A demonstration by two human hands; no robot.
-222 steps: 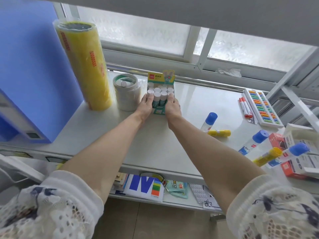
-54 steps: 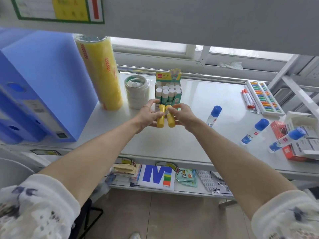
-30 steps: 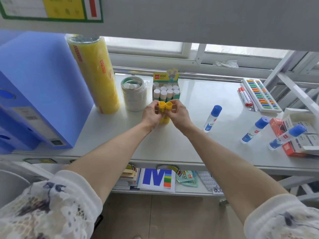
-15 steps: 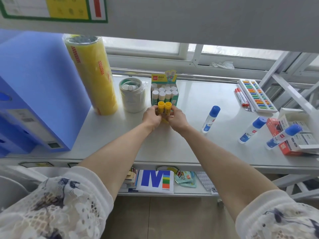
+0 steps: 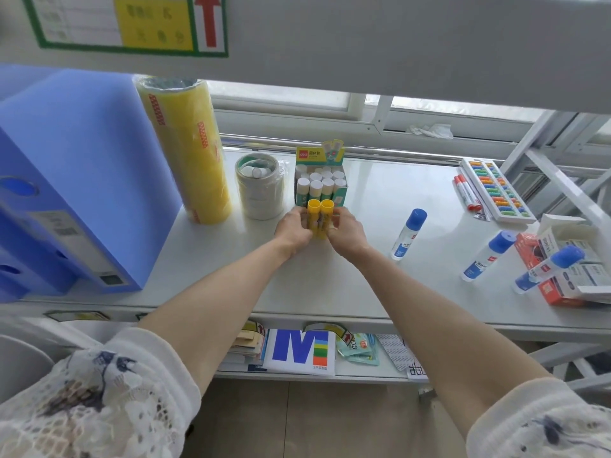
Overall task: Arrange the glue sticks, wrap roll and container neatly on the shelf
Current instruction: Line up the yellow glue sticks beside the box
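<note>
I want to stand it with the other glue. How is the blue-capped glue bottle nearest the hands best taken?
Grip the blue-capped glue bottle around its white body, just below the cap. It lies on the shelf with open space on both sides, so the right hand can come from above, fingers across its width.

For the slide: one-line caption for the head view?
Both hands, left and right, stand two yellow glue sticks upright before the glue box.

Both my arms reach straight forward, bare from the lace sleeves, converging at the wrists. My left hand (image 5: pixel 294 226) and right hand (image 5: pixel 344 228) face each other, fingers curled inward, each gripping an upright stick between them.
</note>
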